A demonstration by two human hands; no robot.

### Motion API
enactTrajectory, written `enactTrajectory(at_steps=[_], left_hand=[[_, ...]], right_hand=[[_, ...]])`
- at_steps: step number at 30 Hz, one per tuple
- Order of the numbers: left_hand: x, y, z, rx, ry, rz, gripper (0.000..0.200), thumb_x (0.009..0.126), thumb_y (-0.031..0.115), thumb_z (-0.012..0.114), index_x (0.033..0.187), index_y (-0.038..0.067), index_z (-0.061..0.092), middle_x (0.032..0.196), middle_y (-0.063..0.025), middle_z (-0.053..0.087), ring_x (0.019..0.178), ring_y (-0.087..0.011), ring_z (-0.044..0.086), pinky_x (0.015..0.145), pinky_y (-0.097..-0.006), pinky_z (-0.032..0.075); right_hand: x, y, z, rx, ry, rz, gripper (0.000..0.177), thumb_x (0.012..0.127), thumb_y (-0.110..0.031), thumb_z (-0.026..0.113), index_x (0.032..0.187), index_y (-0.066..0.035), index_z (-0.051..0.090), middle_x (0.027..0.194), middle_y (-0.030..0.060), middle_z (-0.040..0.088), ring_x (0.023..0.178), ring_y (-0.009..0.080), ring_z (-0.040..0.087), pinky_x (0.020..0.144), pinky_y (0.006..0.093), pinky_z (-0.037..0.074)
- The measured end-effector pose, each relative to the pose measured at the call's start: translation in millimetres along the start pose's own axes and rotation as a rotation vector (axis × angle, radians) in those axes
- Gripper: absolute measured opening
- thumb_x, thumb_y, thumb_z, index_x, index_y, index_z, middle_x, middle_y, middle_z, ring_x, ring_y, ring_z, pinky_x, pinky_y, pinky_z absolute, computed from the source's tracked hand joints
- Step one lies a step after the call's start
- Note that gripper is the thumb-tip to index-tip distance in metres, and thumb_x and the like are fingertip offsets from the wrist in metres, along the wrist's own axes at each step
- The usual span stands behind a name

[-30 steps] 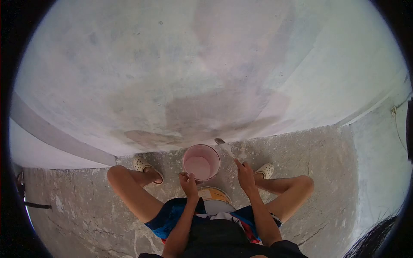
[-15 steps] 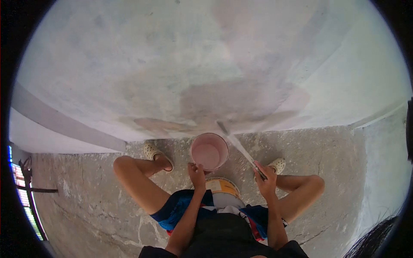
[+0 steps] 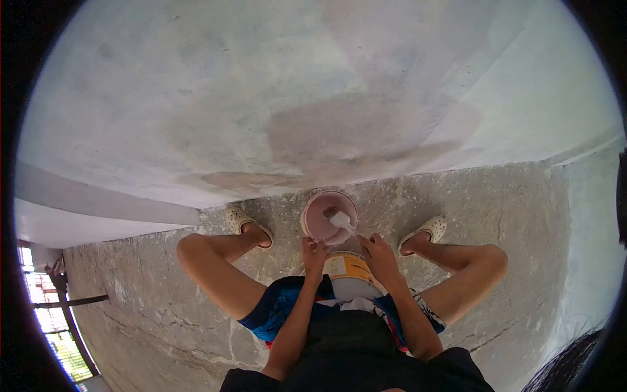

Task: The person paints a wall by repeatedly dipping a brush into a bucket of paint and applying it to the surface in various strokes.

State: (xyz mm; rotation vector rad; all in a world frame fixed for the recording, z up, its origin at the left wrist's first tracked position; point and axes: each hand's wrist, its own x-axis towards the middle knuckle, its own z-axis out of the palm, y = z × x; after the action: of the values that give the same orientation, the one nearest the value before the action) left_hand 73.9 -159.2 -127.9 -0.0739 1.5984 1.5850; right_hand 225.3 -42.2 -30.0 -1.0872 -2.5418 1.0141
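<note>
A pink bucket (image 3: pixel 312 228) with liquid in it stands on the floor close to the wall. My left hand (image 3: pixel 315 255) is closed at the bucket's near rim, gripping it. My right hand (image 3: pixel 377 253) is closed around the handle of a paintbrush (image 3: pixel 343 221). The brush slants into the bucket, its pale head with a dark tip showing over the liquid. Whether the tip is under the surface is hard to see. In front of me rises a pale wall (image 3: pixel 228 117) with a darker, damp-looking patch (image 3: pixel 339 130) low down.
Below my hands, between my legs, is a white bucket with a yellow-orange label (image 3: pixel 353 266). My feet in pale clogs (image 3: pixel 240 221) stand on either side. The concrete floor (image 3: pixel 183 294) is rough and stained. A barred opening (image 3: pixel 62 313) lies at far left.
My right hand has moved left and brought the paintbrush from near the wall into the pink bucket. My left hand stays at the rim. The view has shifted slightly.
</note>
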Motion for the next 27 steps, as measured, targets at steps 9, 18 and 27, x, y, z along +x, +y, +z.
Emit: enactTrajectory(at_steps=[9, 18, 27], left_hand=[[-3, -1, 11, 0.166, -0.028, -0.043, 0.024, 0.093, 0.019, 0.055, 0.110, 0.008, 0.042, 0.096, -0.0108, 0.059, 0.092, -0.0188, 0.061, 0.066, -0.0316, 0.054], [-8, 4, 15, 0.174, -0.062, -0.025, 0.026, 0.094, 0.022, 0.056, 0.110, 0.009, 0.042, 0.093, -0.0090, 0.062, 0.089, -0.0175, 0.063, 0.067, -0.0307, 0.053], [-5, -2, 10, 0.173, -0.076, -0.019, 0.028, 0.093, 0.024, 0.058, 0.111, 0.010, 0.041, 0.095, -0.0092, 0.062, 0.088, -0.0167, 0.064, 0.066, -0.0290, 0.053]], right_hand=[[5, 6, 13, -0.037, 0.004, -0.025, 0.031, 0.091, -0.009, 0.051, 0.122, -0.006, 0.056, 0.089, 0.0158, 0.052, 0.077, 0.0332, 0.060, 0.065, 0.0416, 0.049], [12, 9, 17, 0.033, -0.051, 0.053, 0.030, 0.087, -0.015, 0.060, 0.113, -0.001, 0.062, 0.085, 0.0208, 0.060, 0.080, 0.0360, 0.061, 0.068, 0.0437, 0.048], [13, 4, 18, 0.172, -0.137, 0.056, 0.032, 0.089, -0.021, 0.061, 0.104, 0.006, 0.065, 0.078, 0.0249, 0.065, 0.069, 0.0372, 0.064, 0.067, 0.0410, 0.050]])
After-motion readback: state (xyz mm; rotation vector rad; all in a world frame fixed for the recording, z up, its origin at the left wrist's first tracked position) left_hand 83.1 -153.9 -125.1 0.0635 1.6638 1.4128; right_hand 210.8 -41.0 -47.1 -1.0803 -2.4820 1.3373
